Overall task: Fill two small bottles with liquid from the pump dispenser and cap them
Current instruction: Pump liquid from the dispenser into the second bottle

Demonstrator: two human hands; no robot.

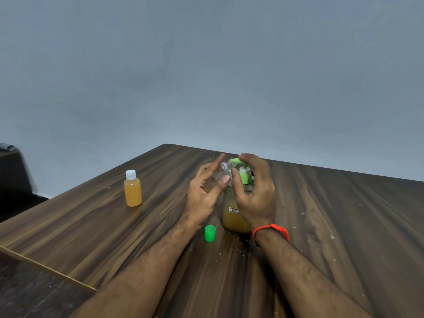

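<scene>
A pump dispenser (234, 218) with amber liquid and a green pump head stands at the table's middle. My right hand (254, 193) rests on top of the pump head, fingers curled over it. My left hand (206, 191) holds a small clear bottle (221, 174) tilted with its mouth under the green nozzle. A loose green cap (209, 233) stands on the table in front of the dispenser. To the left stands a small bottle (132, 189) full of amber liquid, closed with a white cap.
The dark wooden table (332, 226) has small crumbs scattered near the dispenser and to the right. Its left edge runs diagonally at the lower left. A dark piece of furniture (13, 175) stands beyond the table at the far left.
</scene>
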